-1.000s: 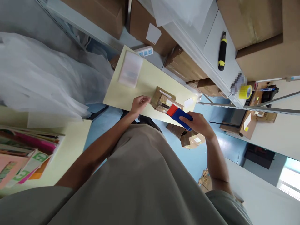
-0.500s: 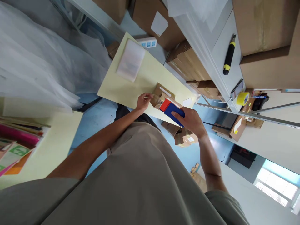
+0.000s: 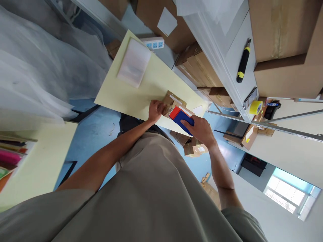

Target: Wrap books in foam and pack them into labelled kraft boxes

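A small cardboard box [image 3: 167, 97] with a white label strip lies near the edge of the pale yellow table [image 3: 151, 82]. My left hand [image 3: 155, 111] is closed at the box's left end, its fingers bent against the cardboard; the fingertips are partly hidden. In my right hand [image 3: 201, 129] is a blue and red tape dispenser [image 3: 185, 123], gripped by its blue body with the thumb on top. Its red end is over the near side of the box, close to my left fingers. From this angle I cannot tell whether it touches the box.
A translucent plastic packet [image 3: 135, 64] lies at the table's far left, beside a power strip [image 3: 153, 43]. On the shelf at right are a utility knife [image 3: 243, 62] and yellow tape roll [image 3: 255, 107]. Cardboard boxes [image 3: 199, 72] stand behind the table; more [image 3: 194, 144] lie below it.
My left hand has moved right and closed in against the box end, where its fingers were held just off it. The dispenser stays over the box. The whole view has shifted slightly.
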